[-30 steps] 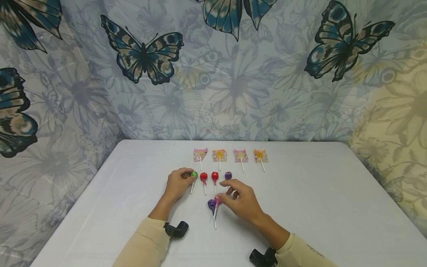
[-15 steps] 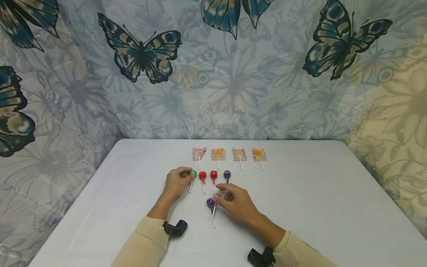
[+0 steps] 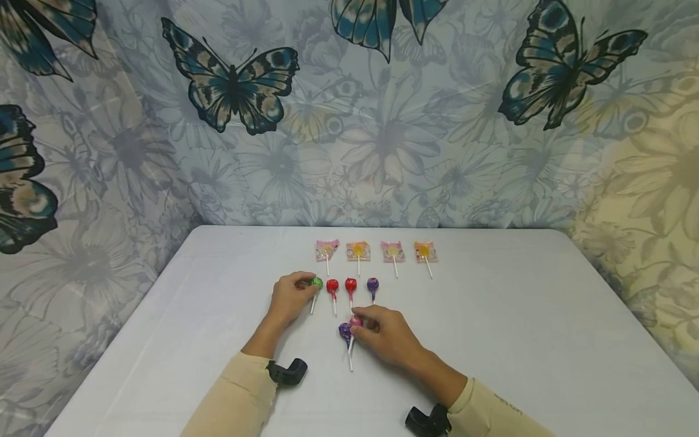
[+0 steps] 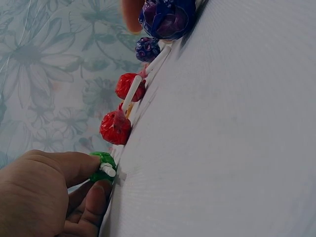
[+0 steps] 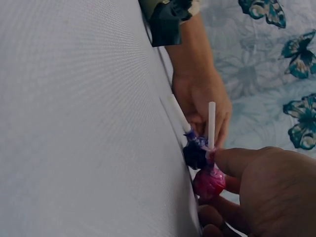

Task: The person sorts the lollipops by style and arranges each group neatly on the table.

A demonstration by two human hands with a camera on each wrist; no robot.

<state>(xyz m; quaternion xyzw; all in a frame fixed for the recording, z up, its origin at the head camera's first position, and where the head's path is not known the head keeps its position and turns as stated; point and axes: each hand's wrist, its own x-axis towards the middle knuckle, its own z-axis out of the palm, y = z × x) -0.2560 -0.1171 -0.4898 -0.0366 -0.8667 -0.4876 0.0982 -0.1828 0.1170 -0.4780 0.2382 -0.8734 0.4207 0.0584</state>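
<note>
My left hand [image 3: 291,298] pinches the head of a green lollipop [image 3: 317,283] at the left end of a row on the white table. In the left wrist view, thumb and fingertips sit on the green wrapper [image 4: 102,166]. My right hand [image 3: 390,331] pinches a pink lollipop [image 3: 356,321] at its head, its stick pointing toward me. Close beside it lies a purple lollipop [image 3: 344,332], whose head overlaps the pink one in the right wrist view. Two red lollipops [image 3: 332,286] and another purple lollipop [image 3: 372,285] continue the row right of the green one.
Behind that row lie several flat lollipops in clear pink and orange wrappers, such as the yellow one [image 3: 358,250] and the orange one [image 3: 425,251]. The white table [image 3: 519,328] ends at a butterfly-print cloth backdrop [image 3: 388,139]. Each wrist wears a black camera [image 3: 288,372].
My right hand has moved slightly left and its fingers have closed around the pink lollipop's head. The left hand has stayed on the green lollipop.
</note>
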